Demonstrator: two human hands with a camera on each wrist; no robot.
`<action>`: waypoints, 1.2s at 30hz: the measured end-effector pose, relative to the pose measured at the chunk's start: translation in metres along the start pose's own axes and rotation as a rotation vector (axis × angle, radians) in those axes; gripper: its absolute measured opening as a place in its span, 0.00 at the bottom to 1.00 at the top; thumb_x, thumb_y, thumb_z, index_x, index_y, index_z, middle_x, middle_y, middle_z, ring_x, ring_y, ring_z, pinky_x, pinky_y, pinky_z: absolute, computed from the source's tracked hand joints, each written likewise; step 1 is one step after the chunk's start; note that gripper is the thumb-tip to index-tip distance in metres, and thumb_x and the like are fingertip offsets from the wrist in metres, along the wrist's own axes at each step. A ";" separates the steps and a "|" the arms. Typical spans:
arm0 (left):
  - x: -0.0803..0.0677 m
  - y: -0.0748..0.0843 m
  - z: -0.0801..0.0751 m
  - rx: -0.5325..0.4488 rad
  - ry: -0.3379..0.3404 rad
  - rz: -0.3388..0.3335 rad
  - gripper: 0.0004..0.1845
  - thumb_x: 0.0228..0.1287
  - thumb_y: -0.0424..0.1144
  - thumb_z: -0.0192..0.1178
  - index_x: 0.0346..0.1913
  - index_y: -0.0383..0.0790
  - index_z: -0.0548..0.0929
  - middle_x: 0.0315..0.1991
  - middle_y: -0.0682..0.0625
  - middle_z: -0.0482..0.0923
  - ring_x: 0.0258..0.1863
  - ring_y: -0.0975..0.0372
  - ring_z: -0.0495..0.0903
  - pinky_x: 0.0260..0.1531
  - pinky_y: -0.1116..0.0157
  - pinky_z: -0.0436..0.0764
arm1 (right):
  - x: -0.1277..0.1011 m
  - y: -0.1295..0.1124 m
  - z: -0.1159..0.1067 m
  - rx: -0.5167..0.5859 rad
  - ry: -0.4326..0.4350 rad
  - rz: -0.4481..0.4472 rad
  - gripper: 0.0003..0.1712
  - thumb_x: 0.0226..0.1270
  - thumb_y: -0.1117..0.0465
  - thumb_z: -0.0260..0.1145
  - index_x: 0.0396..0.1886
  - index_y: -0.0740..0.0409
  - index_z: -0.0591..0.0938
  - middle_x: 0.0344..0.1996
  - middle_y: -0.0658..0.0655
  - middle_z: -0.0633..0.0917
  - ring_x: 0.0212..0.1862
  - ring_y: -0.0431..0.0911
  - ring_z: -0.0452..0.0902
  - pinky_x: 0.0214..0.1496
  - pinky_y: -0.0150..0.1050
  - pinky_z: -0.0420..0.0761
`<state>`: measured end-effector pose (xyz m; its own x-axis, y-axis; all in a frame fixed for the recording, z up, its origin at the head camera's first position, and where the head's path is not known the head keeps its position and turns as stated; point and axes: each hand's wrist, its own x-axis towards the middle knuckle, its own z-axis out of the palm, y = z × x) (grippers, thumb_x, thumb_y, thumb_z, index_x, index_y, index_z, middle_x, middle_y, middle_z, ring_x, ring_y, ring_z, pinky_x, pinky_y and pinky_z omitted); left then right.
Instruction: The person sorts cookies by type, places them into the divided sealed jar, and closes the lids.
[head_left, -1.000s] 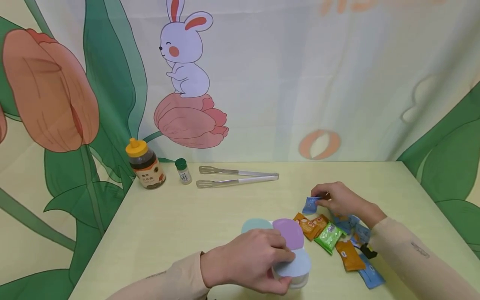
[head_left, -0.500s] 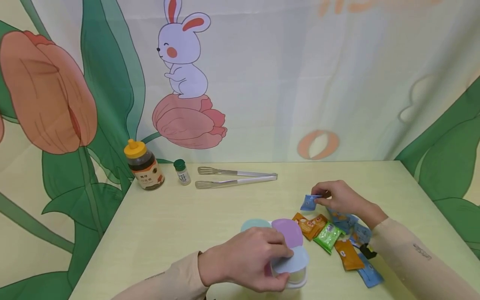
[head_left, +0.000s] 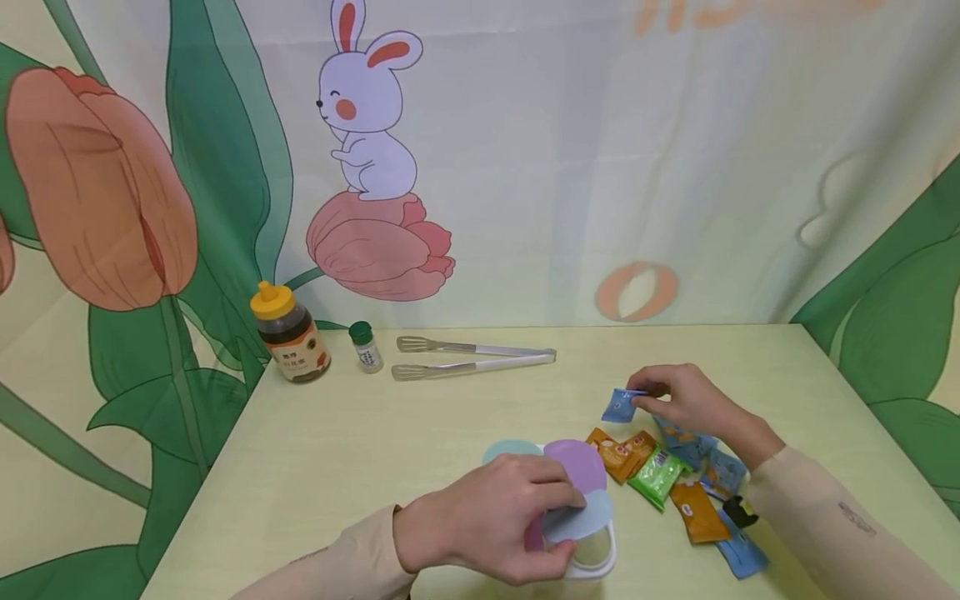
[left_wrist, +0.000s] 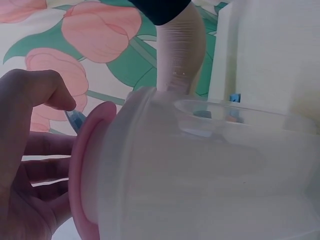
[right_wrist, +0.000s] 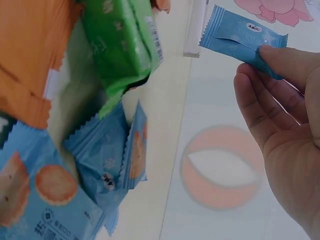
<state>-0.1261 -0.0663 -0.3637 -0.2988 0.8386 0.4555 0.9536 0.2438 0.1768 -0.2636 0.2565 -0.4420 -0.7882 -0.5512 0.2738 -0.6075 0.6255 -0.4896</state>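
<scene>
My left hand (head_left: pixel 506 518) is over a translucent container with pastel flap lids. It pinches the light-blue lid (head_left: pixel 585 518), which is tilted up from the container's white rim (head_left: pixel 611 554). A purple lid (head_left: pixel 579 467) and a teal lid (head_left: pixel 512 450) lie flat; in the left wrist view a pink lid (left_wrist: pixel 80 170) is beside my fingers. My right hand (head_left: pixel 686 407) pinches a small blue snack packet (right_wrist: pixel 245 42) by one end, above the table. Below it are orange packets (head_left: pixel 699 510), a green packet (head_left: pixel 660 475) and more blue packets (head_left: pixel 742 546).
At the back left stand a honey bottle (head_left: pixel 300 354) with a yellow cap and a small green-capped shaker (head_left: pixel 367 354). Metal tongs (head_left: pixel 487 364) lie spread beside them. A printed curtain (head_left: pixel 525 167) hangs behind the table.
My left hand has lifted the front edge of the light-blue lid, and an opening now shows beneath it. My right hand stays nearly still with the blue packet.
</scene>
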 end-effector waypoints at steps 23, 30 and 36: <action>-0.005 -0.009 0.004 -0.192 0.012 0.019 0.18 0.54 0.37 0.62 0.49 0.38 0.80 0.40 0.55 0.80 0.38 0.74 0.78 0.43 0.85 0.75 | -0.016 -0.024 -0.002 0.033 0.134 -0.155 0.13 0.57 0.69 0.72 0.41 0.51 0.85 0.35 0.43 0.86 0.35 0.33 0.81 0.39 0.34 0.86; -0.006 -0.010 0.004 -0.220 0.032 0.013 0.19 0.52 0.35 0.61 0.50 0.37 0.79 0.39 0.55 0.78 0.38 0.73 0.79 0.42 0.85 0.76 | -0.014 -0.032 -0.009 0.030 0.165 -0.237 0.15 0.57 0.70 0.72 0.42 0.50 0.85 0.36 0.43 0.85 0.36 0.34 0.81 0.38 0.34 0.86; -0.005 -0.013 0.004 -0.252 0.048 -0.004 0.20 0.52 0.33 0.61 0.51 0.37 0.78 0.40 0.54 0.78 0.39 0.74 0.78 0.42 0.84 0.77 | -0.009 -0.044 -0.019 0.032 0.179 -0.301 0.17 0.55 0.71 0.73 0.42 0.48 0.84 0.36 0.41 0.85 0.36 0.32 0.79 0.38 0.27 0.83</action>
<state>-0.1365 -0.0722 -0.3716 -0.3099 0.8122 0.4942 0.9148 0.1131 0.3877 -0.2316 0.2444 -0.4076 -0.5810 -0.6005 0.5494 -0.8139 0.4308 -0.3899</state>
